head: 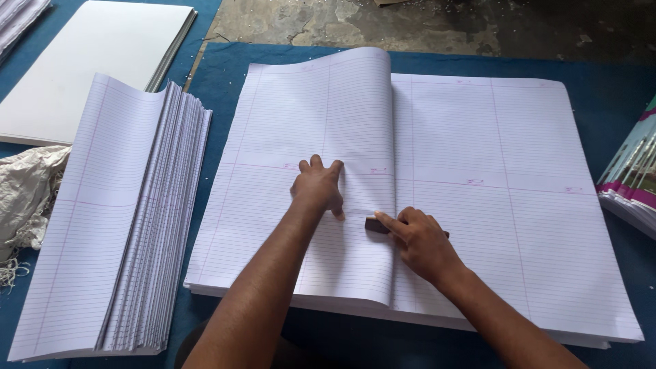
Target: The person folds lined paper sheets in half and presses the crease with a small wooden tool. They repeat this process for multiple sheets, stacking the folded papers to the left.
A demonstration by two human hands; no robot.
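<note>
The left hand (316, 186) lies open, flat on the folded-over sheet (321, 171) atop the big stack (506, 205) of ruled paper on the blue table (608, 96). The right hand (420, 242) grips a small dark block (375, 225), pressed at the fold. A pile of folded sheets (130, 219) lies to the left.
</note>
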